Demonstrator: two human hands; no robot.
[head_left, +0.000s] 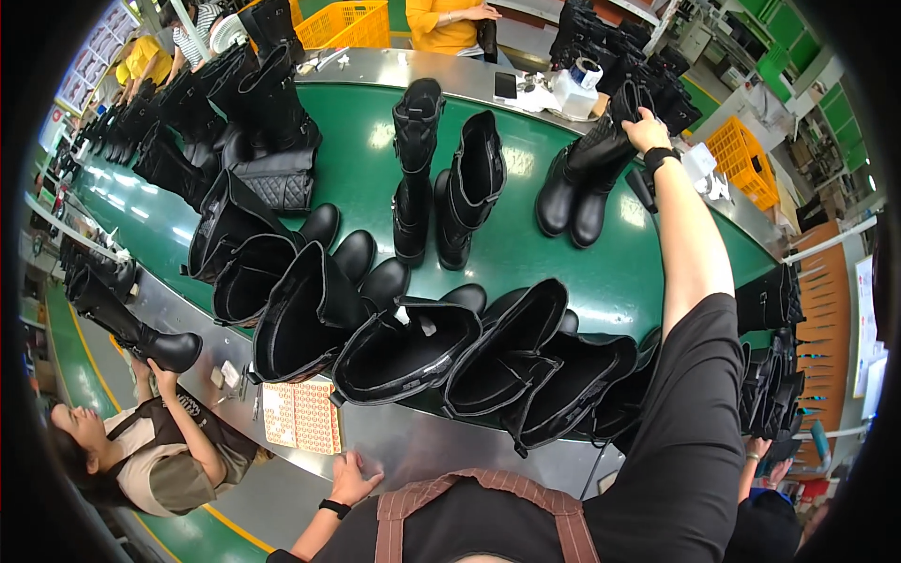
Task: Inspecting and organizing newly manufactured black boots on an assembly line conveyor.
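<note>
My right arm reaches far across the green work surface (352, 122). At its end my right hand (648, 133) is closed on the upper edge of a black boot shaft. That black boot (608, 141) stands upright beside its mate, toes toward me. Close to my body, my left hand (353, 480) rests on the metal table edge (404, 441), fingers apart and holding nothing. Just beyond it lies a sheet of small round orange-and-white stickers (302, 416). A row of open-topped black boots (408, 352) lies between my two hands.
Two more black boots (469, 183) stand mid-surface, with many others (267, 103) at the left. A phone (505, 86) and a white container (574, 94) are on the far ledge. At the left a co-worker holds a black boot (141, 324). Yellow crates (741, 159) stand beyond.
</note>
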